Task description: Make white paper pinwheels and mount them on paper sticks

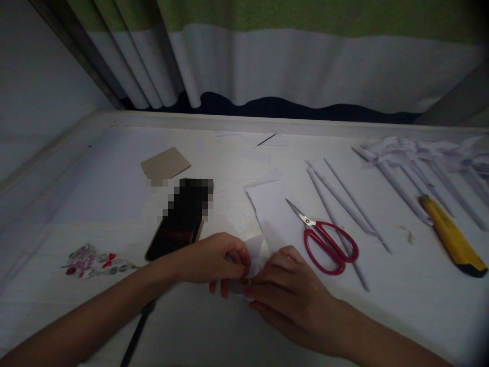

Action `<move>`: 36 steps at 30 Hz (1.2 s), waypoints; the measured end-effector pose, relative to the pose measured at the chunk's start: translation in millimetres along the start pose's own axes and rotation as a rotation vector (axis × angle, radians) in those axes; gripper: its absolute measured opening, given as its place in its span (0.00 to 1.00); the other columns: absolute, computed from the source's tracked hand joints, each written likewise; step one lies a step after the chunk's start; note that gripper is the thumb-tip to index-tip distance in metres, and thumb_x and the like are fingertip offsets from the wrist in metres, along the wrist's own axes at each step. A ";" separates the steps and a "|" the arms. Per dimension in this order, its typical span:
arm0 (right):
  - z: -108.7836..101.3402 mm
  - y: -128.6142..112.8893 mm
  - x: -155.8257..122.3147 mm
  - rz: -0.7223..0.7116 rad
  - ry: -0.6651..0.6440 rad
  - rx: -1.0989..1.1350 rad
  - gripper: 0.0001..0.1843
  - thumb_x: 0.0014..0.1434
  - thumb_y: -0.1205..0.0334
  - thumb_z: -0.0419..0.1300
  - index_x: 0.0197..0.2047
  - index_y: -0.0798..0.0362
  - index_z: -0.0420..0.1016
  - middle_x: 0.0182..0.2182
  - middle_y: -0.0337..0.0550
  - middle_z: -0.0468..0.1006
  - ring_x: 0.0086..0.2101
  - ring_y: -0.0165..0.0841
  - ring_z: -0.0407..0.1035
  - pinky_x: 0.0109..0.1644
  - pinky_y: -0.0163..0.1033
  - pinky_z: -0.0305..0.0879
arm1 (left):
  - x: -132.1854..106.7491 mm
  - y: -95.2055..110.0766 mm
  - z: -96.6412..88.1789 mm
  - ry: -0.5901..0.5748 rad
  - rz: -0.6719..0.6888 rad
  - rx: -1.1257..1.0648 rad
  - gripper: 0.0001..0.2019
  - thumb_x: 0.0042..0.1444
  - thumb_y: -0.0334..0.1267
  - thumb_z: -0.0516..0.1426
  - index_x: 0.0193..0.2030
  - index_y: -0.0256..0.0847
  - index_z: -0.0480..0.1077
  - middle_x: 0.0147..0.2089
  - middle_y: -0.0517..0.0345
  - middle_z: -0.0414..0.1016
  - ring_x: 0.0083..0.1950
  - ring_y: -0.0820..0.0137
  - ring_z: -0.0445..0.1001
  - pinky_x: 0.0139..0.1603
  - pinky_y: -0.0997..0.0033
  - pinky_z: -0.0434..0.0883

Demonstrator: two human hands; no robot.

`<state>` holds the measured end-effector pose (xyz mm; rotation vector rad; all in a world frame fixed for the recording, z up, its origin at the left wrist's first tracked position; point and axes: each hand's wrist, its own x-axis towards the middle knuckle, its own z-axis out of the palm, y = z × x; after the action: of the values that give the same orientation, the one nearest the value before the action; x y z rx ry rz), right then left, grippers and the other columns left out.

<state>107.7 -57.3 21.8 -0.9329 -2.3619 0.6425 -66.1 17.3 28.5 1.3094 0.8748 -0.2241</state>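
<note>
My left hand and my right hand meet near the front middle of the white table. Between them is a small folded piece of white paper. The left hand's fingers are curled and pinch its left edge. The right hand's fingers press together on its lower right part. Most of the paper is hidden under the fingers. A torn white sheet lies just behind the hands.
Red-handled scissors lie right of the hands, beside several rolled paper sticks. More sticks and a yellow utility knife are at far right. A phone, a cardboard piece and small trinkets lie left.
</note>
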 end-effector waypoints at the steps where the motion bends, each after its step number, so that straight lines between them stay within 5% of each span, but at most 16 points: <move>1: -0.6 0.1 0.0 0.014 0.013 -0.012 0.09 0.55 0.67 0.54 0.40 0.53 0.69 0.31 0.40 0.75 0.33 0.32 0.62 0.36 0.41 0.54 | 0.7 -1.4 0.2 0.010 0.006 -0.007 0.05 0.45 0.32 0.50 0.29 0.38 0.64 0.22 0.65 0.67 0.16 0.79 0.65 0.11 0.85 0.58; 18: -4.4 0.7 2.0 0.368 0.001 0.229 0.11 0.48 0.72 0.59 0.35 0.50 0.73 0.30 0.38 0.75 0.33 0.31 0.66 0.38 0.38 0.62 | 4.7 -9.5 1.8 0.062 0.072 -0.094 0.06 0.48 0.35 0.53 0.31 0.36 0.67 0.25 0.64 0.69 0.14 0.82 0.63 0.12 0.85 0.59; 36: -2.7 -0.9 1.5 0.384 0.028 0.226 0.11 0.47 0.73 0.59 0.34 0.50 0.74 0.28 0.37 0.76 0.31 0.30 0.67 0.36 0.36 0.63 | 6.2 -11.4 1.1 0.042 0.086 -0.095 0.06 0.49 0.36 0.52 0.31 0.36 0.67 0.22 0.65 0.67 0.15 0.81 0.64 0.12 0.86 0.60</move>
<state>108.0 -56.2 24.8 -1.2910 -2.0443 1.0122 -68.3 15.1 15.9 1.2641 0.8528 -0.0872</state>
